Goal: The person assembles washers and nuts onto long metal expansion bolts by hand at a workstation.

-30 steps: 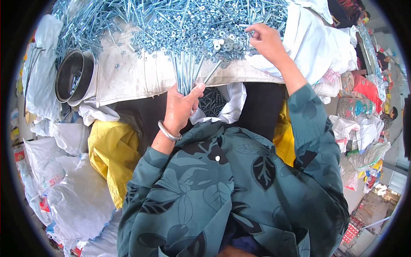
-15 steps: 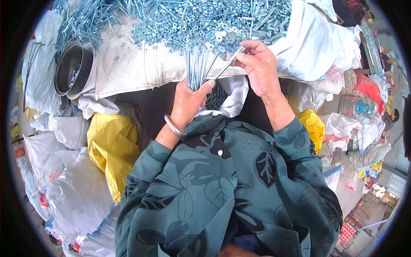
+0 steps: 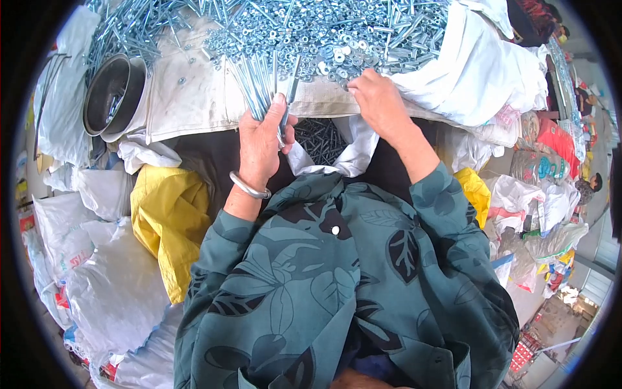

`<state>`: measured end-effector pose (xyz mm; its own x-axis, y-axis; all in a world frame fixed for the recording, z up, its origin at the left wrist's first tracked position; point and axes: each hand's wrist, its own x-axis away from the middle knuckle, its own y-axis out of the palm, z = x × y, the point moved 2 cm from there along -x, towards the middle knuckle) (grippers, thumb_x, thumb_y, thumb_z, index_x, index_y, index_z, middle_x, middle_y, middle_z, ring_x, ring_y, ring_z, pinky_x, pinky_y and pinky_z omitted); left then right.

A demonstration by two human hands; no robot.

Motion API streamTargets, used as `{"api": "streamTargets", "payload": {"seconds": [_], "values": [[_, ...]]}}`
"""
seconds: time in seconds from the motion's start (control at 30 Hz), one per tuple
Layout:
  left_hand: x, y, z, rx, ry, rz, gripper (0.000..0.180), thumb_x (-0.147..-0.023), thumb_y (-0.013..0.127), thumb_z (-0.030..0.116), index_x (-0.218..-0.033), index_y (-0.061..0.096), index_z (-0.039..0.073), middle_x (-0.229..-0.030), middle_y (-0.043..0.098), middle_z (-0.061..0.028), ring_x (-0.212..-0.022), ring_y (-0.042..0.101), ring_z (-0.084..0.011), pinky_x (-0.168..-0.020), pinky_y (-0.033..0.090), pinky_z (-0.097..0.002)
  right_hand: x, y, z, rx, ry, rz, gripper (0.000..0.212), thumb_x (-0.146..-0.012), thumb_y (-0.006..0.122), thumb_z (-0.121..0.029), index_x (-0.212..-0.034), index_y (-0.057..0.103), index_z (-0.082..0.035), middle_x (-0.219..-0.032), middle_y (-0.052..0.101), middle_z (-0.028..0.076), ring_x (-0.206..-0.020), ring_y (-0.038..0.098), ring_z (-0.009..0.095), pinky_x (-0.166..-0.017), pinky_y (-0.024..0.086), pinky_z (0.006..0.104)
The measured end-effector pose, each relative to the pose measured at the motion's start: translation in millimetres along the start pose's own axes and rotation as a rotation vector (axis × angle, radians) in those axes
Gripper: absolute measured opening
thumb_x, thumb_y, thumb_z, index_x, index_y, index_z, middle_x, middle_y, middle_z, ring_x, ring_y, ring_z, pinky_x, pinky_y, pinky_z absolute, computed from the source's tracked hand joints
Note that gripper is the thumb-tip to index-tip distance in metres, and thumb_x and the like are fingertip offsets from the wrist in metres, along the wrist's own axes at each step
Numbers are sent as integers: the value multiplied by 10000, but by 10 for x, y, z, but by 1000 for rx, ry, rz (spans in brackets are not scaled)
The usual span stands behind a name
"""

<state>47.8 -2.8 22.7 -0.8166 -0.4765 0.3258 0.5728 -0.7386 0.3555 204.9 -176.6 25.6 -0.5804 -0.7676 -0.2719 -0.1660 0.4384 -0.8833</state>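
My left hand (image 3: 261, 139) is closed around a bundle of long, thin metal rods (image 3: 251, 81), which fan out upward over the table's near edge. One rod (image 3: 293, 83) stands a little apart at the right of the bundle. At the cloth's edge, my right hand (image 3: 381, 102) has its fingers bent together beside loose washers (image 3: 350, 54); whatever is between the fingertips is hidden. Beyond both hands spreads a heap of metal nuts (image 3: 291, 26) and short tubular sleeves (image 3: 414, 40).
More long rods (image 3: 129, 29) lie at the far left, near a dark round pan (image 3: 111, 97) with a few metal pieces inside. Below my hands, a white-rimmed bag (image 3: 359, 144) holds dark screw-like pieces (image 3: 319, 139). White sacks (image 3: 120, 279) and yellow sacks (image 3: 170, 217) crowd the left.
My left hand has moved left and turned, tilting the bundle leftward. My right hand has let go of the sleeve-ended rod and moved to the washers at the cloth's edge.
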Motion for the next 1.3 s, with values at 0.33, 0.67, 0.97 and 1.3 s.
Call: {"api": "streamTargets", "payload": {"seconds": [0.33,0.67,0.97,1.3], "values": [[-17,-120,43,109,21,67,245,-961,619,278,-977,595,34,-749,616,-103,-486,519,-115,-378,360,-241,-100,229,-68,144,28,3,112,-813,655,-96,-882,596,-32,-932,559,138,-909,592,347,-791,454,459],[-22,-197,44,59,28,73,267,-964,615,328,-893,587,73,-734,631,-83,-522,543,-105,-387,371,-234,-169,276,107,-137,226,-29,181,-788,701,-78,-930,601,-28,-929,608,175,-904,617,389,-782,495,464],[-29,-307,39,49,40,106,333,-961,613,384,-875,588,63,-718,626,-76,-516,552,-108,-380,386,-240,-194,258,88,-200,229,-53,173,-771,682,-24,-919,591,-22,-940,619,187,-895,612,394,-779,489,467],[-4,-365,65,43,59,112,317,-962,616,371,-902,604,60,-721,630,-75,-514,556,-107,-379,384,-234,-444,225,-200,-472,123,-93,120,-800,663,-58,-891,614,2,-792,650,149,-730,633,291,-666,494,385]]}}
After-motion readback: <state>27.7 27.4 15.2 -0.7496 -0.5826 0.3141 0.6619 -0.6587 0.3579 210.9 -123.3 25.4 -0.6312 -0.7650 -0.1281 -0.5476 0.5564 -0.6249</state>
